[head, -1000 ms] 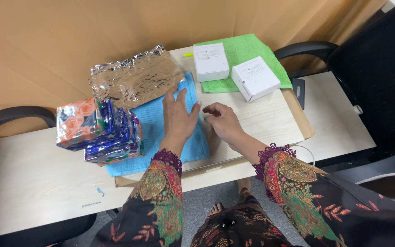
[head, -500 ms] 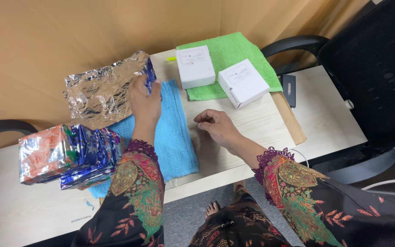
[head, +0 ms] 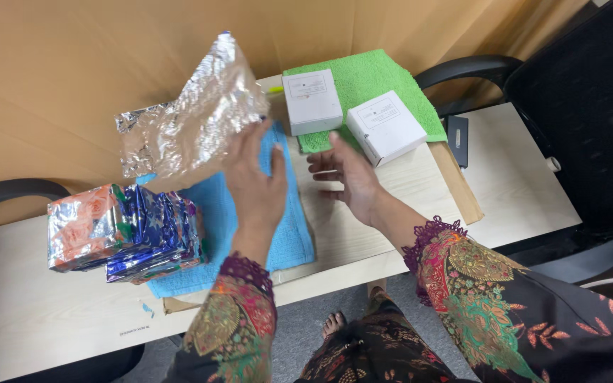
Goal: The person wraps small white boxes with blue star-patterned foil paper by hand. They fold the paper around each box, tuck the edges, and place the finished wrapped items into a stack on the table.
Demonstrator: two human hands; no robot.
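Foil sheet (head: pixel 193 120), crinkled silver, lifted by left hand (head: pixel 255 186).

The left hand (head: pixel 253 181) covered part of the blue towel (head: pixel 289 227) beneath it, and its fingertips were lost behind the lifted foil sheet (head: pixel 193 120), so the grip itself couldn't be made out. Beyond the open right hand (head: pixel 345 174), the green towel (head: pixel 377 74) lay half hidden under two white boxes (head: pixel 312 101), and the black chair (head: pixel 576 106) ran off the edge.

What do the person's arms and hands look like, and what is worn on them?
Both arms wear long dark sleeves with a bright floral print in red, green and gold. Each cuff ends in purple scalloped lace at the wrist. The left hand and right hand are bare: no gloves, and no rings or watch can be seen on the fingers or wrists.
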